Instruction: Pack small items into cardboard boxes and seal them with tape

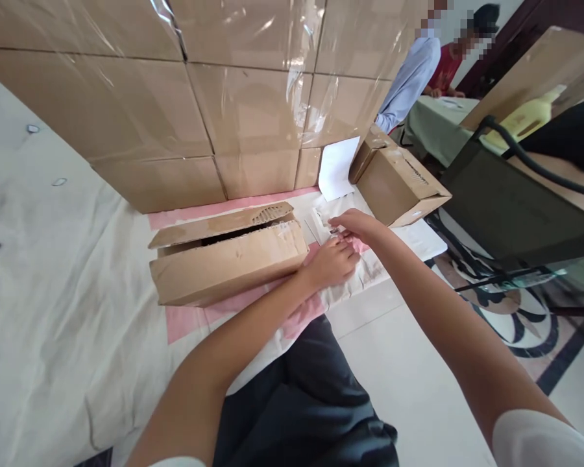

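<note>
My left hand (335, 261) rests low over the cloth-covered surface, its fingers bent together toward my right hand. Just above it, my right hand (356, 224) reaches in with curled fingers at a small white object (321, 227). Both hands meet near this object's right side; what lies between the fingertips is too small to make out. Left of the hands lies a long cardboard box (233, 263) with a dark gap along its top. A white sheet of paper (337, 170) leans upright behind the hands.
Stacked cartons (253, 123) under clear film rise behind. A smaller cardboard box (399, 181) stands to the right. Beyond it are a dark bin-like container (496, 207), a yellowish jug (528, 117) and people at a covered table (440, 126). The surface edge runs close to my legs.
</note>
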### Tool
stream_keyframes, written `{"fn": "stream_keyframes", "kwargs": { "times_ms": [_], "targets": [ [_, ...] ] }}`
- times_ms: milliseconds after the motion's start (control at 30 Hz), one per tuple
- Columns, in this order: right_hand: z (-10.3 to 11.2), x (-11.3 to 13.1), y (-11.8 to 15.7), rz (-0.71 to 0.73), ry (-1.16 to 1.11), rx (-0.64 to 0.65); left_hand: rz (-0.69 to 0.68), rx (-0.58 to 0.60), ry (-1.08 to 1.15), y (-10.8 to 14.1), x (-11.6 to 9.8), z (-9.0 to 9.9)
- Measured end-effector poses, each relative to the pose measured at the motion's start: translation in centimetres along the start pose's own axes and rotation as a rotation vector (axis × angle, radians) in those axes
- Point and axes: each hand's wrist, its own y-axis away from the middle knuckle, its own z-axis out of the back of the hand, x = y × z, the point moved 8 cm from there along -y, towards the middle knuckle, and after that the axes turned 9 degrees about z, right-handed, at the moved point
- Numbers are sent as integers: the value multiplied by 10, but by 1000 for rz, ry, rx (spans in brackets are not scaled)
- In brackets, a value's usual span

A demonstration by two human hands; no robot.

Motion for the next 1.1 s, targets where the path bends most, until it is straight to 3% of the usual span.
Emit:
{"fn": "stream_keyframes", "kwargs": {
  "times_ms": [167, 433, 567, 667, 800, 867, 933, 1100],
  "targets": [
    [6, -7, -7, -36, -37, 4, 14, -33, 41, 12, 17, -14],
    [9, -14, -12, -31, -149, 4, -101, -50, 42, 9, 7, -8],
    [10, -12, -11, -21, -144, 2, -95, -39, 40, 8, 9, -9],
    [16, -2, -11, 20, -8, -60, -87, -32, 39, 8, 9, -10],
    [21, 21, -6, 109, 402, -134, -90, -24, 45, 8, 8, -10],
    [18, 27, -4, 120, 502, -128, -76, -22, 49, 7, 9, -9],
    [15, 24, -2, 96, 404, -112, -64, -23, 52, 7, 10, -10],
    [10, 5, 3, 14, -87, -145, -41, -19, 53, 6, 11, -14]
  ]
}}
